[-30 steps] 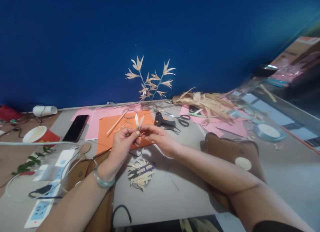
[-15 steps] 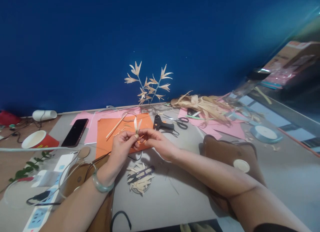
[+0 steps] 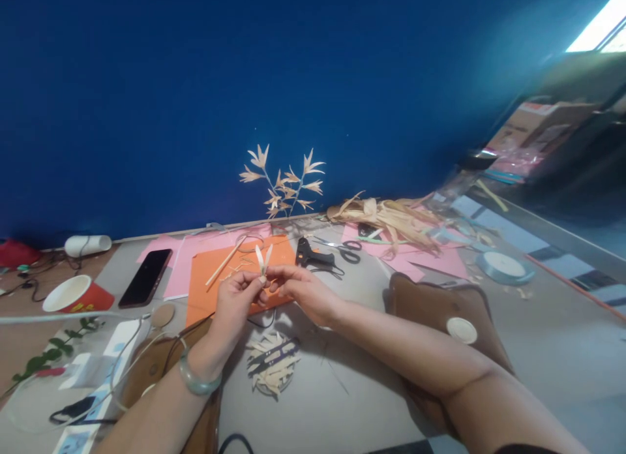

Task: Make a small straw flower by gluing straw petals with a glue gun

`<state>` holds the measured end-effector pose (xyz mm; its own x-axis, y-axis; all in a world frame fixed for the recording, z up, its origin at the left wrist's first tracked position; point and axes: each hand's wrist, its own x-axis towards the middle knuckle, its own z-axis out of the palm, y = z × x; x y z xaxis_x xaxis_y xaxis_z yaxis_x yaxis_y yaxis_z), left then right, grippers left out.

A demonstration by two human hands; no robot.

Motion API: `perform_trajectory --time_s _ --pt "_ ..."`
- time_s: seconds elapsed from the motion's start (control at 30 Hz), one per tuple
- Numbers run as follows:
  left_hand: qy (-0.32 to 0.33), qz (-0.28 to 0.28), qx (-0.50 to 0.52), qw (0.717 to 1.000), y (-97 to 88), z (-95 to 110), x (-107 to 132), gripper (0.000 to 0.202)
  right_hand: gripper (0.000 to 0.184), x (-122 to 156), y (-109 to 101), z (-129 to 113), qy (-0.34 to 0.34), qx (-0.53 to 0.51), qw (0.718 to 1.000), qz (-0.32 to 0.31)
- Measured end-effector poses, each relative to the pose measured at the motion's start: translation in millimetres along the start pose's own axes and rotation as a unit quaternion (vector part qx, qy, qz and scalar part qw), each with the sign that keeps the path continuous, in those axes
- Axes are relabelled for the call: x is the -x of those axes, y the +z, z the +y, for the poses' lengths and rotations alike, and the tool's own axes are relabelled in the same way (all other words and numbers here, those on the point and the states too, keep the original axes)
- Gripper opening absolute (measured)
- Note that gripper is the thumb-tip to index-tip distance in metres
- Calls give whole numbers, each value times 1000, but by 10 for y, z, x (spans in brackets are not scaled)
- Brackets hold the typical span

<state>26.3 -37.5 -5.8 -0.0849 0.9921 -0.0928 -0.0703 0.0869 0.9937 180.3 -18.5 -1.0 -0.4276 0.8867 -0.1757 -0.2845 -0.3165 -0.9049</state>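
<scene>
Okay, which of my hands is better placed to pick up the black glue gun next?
Probably your right hand: it is nearer the glue gun, which lies just beyond it. Your left hand is farther off, pinching the pale strips.

Base of pale pointed husk-like petals (image 3: 261,261) is hidden in bare left hand (image 3: 238,299). White-blue plastic power strip (image 3: 100,396) cropped, 8 o'clock; black fabric sleeve (image 3: 528,449), 4 o'clock. Brown cardboard box (image 3: 522,124) blurs, 2 o'clock.

Two pale petal-like strips (image 3: 260,259), slender, upright, splayed in a V; bases pinched between fingers (image 3: 253,287)
</scene>
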Motion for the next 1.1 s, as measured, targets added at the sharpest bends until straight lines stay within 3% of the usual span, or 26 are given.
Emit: perform_trajectory --time_s 1.1 --pt "-9 -24 45 999 -33 -54 -46 25 41 -6 -31 45 -9 25 999 -38"
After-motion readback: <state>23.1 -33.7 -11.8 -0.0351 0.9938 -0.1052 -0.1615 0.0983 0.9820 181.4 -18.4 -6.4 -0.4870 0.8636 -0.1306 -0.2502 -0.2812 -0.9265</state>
